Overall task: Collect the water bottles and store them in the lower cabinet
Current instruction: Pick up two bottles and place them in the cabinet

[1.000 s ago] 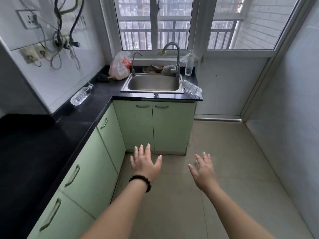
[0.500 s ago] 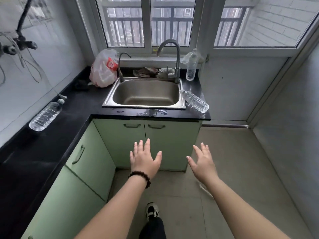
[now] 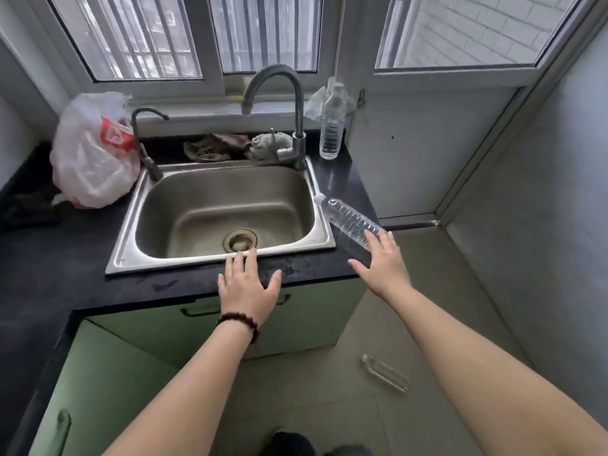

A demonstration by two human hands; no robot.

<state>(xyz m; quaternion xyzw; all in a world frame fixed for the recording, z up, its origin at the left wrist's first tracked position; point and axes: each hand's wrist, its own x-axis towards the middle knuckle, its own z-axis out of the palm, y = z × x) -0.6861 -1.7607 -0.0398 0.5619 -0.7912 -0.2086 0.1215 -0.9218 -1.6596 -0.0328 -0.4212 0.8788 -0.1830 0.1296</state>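
Soft daylight comes through the windows (image 3: 204,34) ahead of me, leaving the black table (image 3: 49,258) dim. My wide lens bends the frame's edges, and everything looks slightly blurred.

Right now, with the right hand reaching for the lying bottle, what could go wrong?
The lying bottle rests near the counter edge, so a nudge from the open right hand might roll it to the floor. The upright bottle stands farther back, beside the tap; a hasty reach could tip it.

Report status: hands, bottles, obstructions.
Both hands open, left hand and right hand. Right fingers at lying bottle. Upright bottle untouched. Cabinet door closed.
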